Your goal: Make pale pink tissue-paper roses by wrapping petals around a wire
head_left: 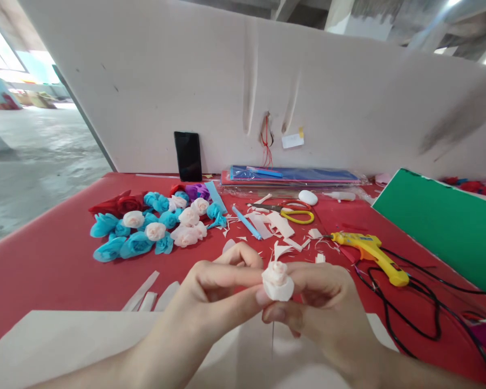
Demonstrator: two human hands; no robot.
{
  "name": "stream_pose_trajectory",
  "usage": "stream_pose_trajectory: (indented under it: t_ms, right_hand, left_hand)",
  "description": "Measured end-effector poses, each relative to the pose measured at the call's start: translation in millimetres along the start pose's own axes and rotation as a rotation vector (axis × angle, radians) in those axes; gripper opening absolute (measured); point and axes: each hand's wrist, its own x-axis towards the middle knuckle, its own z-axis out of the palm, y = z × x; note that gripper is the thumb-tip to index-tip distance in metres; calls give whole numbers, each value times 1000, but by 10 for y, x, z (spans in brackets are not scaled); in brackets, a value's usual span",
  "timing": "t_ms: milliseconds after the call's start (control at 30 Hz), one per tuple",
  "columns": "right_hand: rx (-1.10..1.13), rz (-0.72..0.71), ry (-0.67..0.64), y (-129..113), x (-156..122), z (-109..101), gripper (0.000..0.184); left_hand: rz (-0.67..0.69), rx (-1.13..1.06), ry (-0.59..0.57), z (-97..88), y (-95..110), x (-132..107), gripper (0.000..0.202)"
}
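Observation:
A small pale pink paper rose (278,278) is held upright between my two hands, over a large sheet of pale paper (243,351). My left hand (222,292) pinches its left side between thumb and fingers. On the right side, my right hand (319,297) grips the rose's lower petals with thumb and forefinger. One wide petal curls around the front of the rolled centre. A thin stem or wire hangs below the flower. Cut pale paper petals (168,296) and strips lie just beyond my left wrist.
Finished blue, pink, red and purple paper flowers (135,244) cluster at the left. Scissors (295,214), a blue pen (247,222) and paper scraps lie ahead. A yellow glue gun (372,253) with a trailing black cord rests at the right, beside a green board (445,232). A phone (188,156) leans against the partition.

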Motion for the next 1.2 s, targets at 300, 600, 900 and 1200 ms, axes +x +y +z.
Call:
stream_pose_trajectory:
  t_ms: [300, 600, 900, 1200]
  right_hand:
    - [74, 90, -63, 13, -6, -6, 8]
    - [504, 386, -400, 165, -20, -73, 12]
    - [330, 228, -259, 67, -7, -84, 9]
    - [-513, -455, 116, -96, -68, 7, 17]
  left_hand:
    - [6, -31, -47, -19, -28, -17, 22]
    - [-58, -200, -206, 8, 16, -35, 24]
    - [-29, -218, -25, 31, -3, 11, 20]
    - [105, 180, 199, 52, -1, -20, 20]
